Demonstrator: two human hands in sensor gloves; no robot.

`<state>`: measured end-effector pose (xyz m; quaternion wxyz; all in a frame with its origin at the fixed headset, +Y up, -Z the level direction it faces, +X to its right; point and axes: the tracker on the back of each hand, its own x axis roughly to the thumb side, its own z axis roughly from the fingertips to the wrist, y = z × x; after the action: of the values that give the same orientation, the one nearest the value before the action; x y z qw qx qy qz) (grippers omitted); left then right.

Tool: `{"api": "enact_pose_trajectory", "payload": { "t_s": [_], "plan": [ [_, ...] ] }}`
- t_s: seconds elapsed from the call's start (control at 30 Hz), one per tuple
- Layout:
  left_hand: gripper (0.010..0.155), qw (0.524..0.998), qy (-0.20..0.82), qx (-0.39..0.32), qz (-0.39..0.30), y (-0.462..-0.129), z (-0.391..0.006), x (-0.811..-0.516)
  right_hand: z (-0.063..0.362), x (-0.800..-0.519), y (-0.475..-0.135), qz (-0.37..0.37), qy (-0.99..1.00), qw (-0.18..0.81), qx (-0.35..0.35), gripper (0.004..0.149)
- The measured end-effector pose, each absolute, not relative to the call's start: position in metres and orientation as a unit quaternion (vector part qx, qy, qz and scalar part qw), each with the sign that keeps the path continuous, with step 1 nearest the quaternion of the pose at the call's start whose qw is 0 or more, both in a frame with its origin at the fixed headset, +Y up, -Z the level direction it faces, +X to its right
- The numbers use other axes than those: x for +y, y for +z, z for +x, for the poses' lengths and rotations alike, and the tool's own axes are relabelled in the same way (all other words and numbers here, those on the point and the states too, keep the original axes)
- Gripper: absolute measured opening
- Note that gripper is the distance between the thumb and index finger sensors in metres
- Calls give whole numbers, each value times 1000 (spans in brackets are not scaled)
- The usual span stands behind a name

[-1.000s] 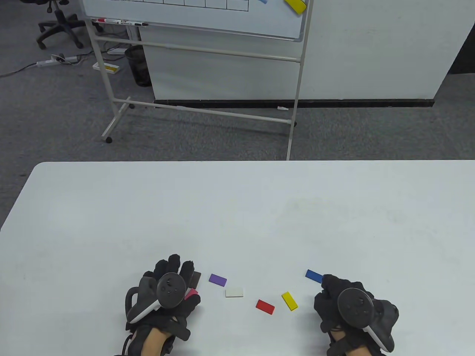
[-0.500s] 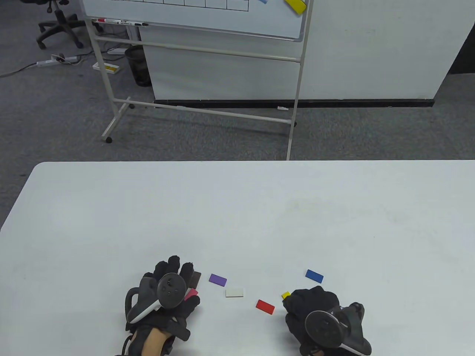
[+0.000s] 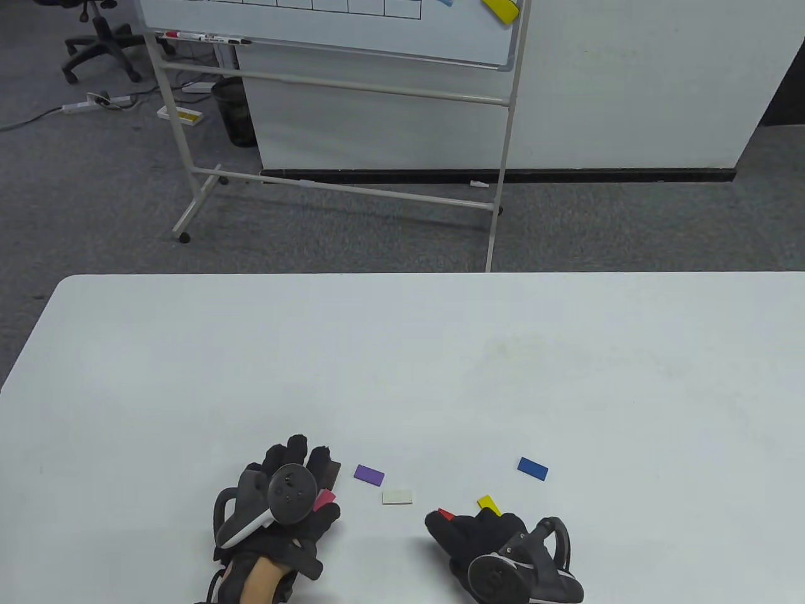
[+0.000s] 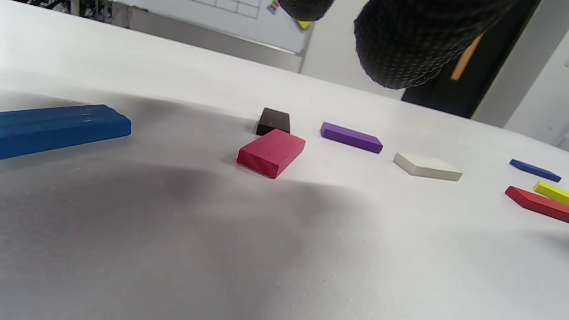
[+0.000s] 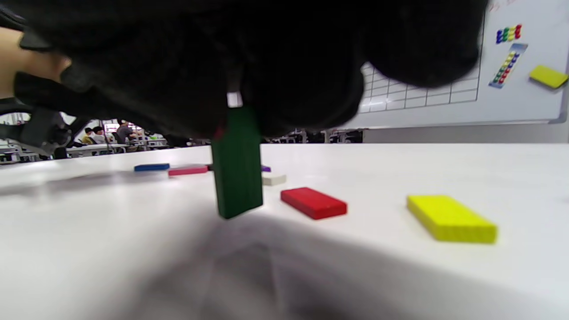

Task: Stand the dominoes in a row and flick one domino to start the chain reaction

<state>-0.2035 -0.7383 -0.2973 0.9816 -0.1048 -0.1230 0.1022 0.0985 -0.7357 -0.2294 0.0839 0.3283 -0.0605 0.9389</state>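
Right hand: the right hand is seen low at the near edge of the desk, fingers curled round the top of a green domino.
Green domino: it is held upright, long axis vertical, tilted slightly, its lower end at or just above the desk; contact cannot be told.
Left hand: the left hand is held over the desk with fingers relaxed; nothing is gripped.
Flat dominoes: a pink domino, brown domino, purple domino, white domino, red domino, yellow domino and blue domino are laid flat, long axes variously angled.
Near left wrist: another blue domino is laid flat.
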Motion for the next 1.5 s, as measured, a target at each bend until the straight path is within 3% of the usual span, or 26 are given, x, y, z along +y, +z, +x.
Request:
{"api": "enact_pose_trajectory", "payload": {
  "t_s": [1.5],
  "plan": [
    [84, 980, 104, -122, -121, -297, -204, -740, 84, -740, -223, 347, 934, 60, -67, 70]
  ]
}}
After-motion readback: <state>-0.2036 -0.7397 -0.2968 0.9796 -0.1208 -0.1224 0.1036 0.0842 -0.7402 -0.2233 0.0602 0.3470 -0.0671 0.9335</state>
